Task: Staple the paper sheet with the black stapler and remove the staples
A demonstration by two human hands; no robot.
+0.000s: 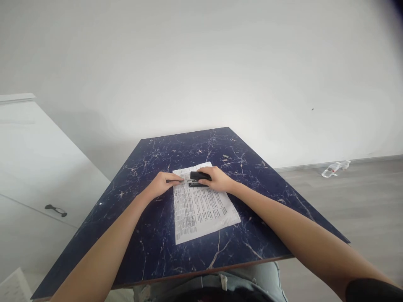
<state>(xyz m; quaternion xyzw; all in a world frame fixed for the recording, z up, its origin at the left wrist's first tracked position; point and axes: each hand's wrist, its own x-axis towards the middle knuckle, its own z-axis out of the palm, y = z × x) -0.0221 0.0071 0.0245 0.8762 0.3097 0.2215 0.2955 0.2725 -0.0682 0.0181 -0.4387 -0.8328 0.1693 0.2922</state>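
Observation:
A black stapler (198, 175) lies over the upper part of a printed sheet of paper (204, 209), its top arm raised apart from its base. My right hand (217, 178) wraps round its right end. From the left, my left hand (165, 183) pinches with thumb and fingertips at the stapler's thin metal part, just beyond the sheet's left edge. Whether anything small sits between those fingertips is too fine to see. The sheet lies flat with dense text facing up.
The sheet rests on a dark blue marble-patterned table (151, 247). A small grey strip, perhaps staples (226, 156), lies behind my right hand. A white cabinet (40, 167) stands at left, a wall behind. Clear crumpled plastic (333, 169) is on the floor at right.

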